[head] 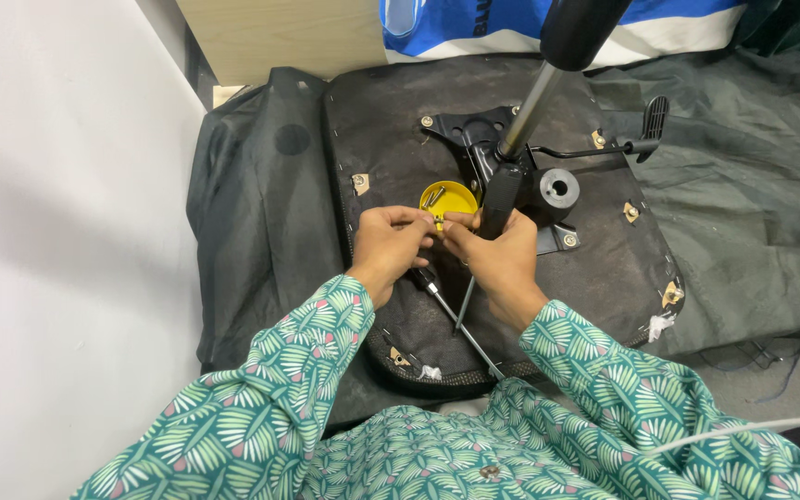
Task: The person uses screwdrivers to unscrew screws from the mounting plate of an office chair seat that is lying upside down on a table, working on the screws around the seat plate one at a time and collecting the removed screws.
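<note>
An upturned black chair seat (391, 148) lies in front of me with its black metal mechanism plate (474, 130) and gas lift column (530, 102) pointing up. My left hand (389, 245) and my right hand (497, 255) meet just below a small yellow dish (456, 196) that holds screws. Between the fingertips of both hands is a small yellowish piece (438, 220), too small to tell apart. Two screwdrivers (460, 319) lie crossed on the seat under my wrists. My sleeves are green with a leaf pattern.
A black lever with a paddle handle (645, 130) sticks out to the right of the mechanism. Dark green cloth (752, 185) covers the floor on the right. A white wall (57, 231) stands at the left. A blue and white bag (474, 23) sits at the back.
</note>
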